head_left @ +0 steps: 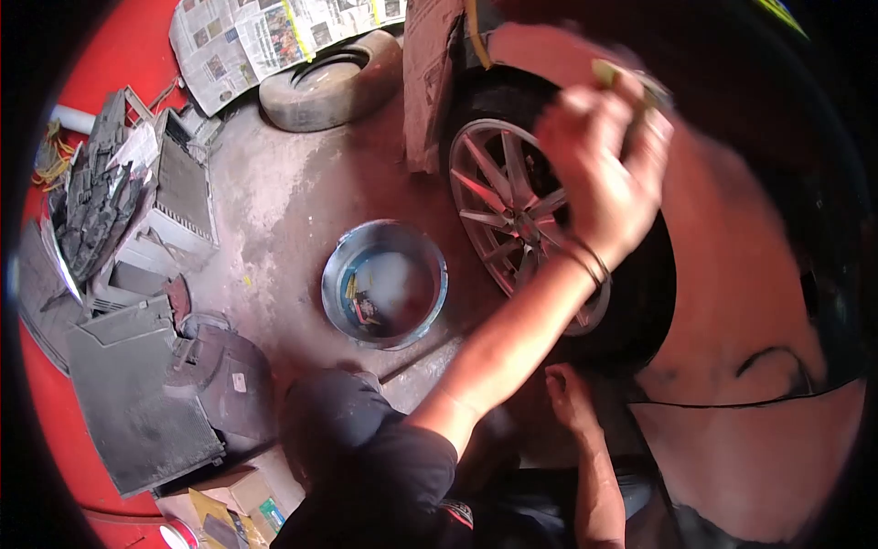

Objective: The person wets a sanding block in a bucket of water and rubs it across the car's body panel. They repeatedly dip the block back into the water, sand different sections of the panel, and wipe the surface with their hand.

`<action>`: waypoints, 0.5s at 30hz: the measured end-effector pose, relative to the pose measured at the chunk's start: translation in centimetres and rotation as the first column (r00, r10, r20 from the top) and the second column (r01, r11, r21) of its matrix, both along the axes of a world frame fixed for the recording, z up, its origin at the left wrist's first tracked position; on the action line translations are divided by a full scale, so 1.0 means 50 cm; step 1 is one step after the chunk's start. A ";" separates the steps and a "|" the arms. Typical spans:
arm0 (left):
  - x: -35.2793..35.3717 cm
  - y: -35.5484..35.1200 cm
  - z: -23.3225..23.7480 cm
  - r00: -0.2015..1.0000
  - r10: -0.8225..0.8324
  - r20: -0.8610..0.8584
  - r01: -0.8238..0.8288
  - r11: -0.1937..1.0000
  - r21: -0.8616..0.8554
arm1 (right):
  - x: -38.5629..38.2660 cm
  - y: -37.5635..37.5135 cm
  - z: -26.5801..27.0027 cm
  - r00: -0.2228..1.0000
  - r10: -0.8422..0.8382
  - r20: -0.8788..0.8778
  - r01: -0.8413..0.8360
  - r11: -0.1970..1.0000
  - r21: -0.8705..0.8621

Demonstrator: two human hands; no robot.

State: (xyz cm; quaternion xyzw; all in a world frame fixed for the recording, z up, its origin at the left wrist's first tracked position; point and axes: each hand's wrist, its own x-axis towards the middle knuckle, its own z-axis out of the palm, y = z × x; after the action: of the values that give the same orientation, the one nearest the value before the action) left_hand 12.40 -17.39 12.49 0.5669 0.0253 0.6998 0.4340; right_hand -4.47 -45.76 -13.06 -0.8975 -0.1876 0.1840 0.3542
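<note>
My left hand point(604, 169), blurred by motion and with dark bands at its wrist, reaches up to the wheel-arch edge of a car fender point(732, 247). Its fingers are closed around a small yellowish-grey pad point(631, 78), mostly hidden by the hand. Dull reddish-orange covers the fender, with dark patches low down. Beneath the left forearm, a silver-spoked car wheel point(526, 224) sits in the arch. Lower down, my right hand point(572, 398) hangs near the tire's bottom, fingers loosely apart and nothing visible in them.
A round bucket point(384, 334) of cloudy water, with small items inside, stands on the concrete floor point(274, 197). A loose tire point(334, 87) lies by newspaper masking point(247, 41). Dark plastic parts point(137, 393) and a grey box point(169, 233) are piled at left.
</note>
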 end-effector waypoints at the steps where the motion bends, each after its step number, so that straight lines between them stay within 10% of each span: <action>1: -0.033 -0.036 -0.004 0.999 0.007 -0.048 -0.006 1.000 0.029 | 0.006 0.005 -0.013 1.000 0.024 -0.005 -0.024 1.000 0.019; 8: 0.174 0.308 -0.089 0.992 -0.106 -0.066 0.074 0.926 -0.370 | 0.000 0.003 0.010 0.996 -0.059 -0.064 0.055 0.996 -0.066; 15: -0.027 -0.012 -0.015 0.996 -0.041 -0.082 0.042 0.999 0.009 | 0.027 0.045 0.011 0.998 -0.007 -0.067 0.004 0.999 -0.049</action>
State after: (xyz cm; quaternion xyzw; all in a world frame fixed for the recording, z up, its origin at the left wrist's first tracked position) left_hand 11.06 -17.99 11.76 0.5977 0.0273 0.6671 0.4438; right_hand -3.14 -43.50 -12.51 -0.8996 -0.1687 0.2175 0.3390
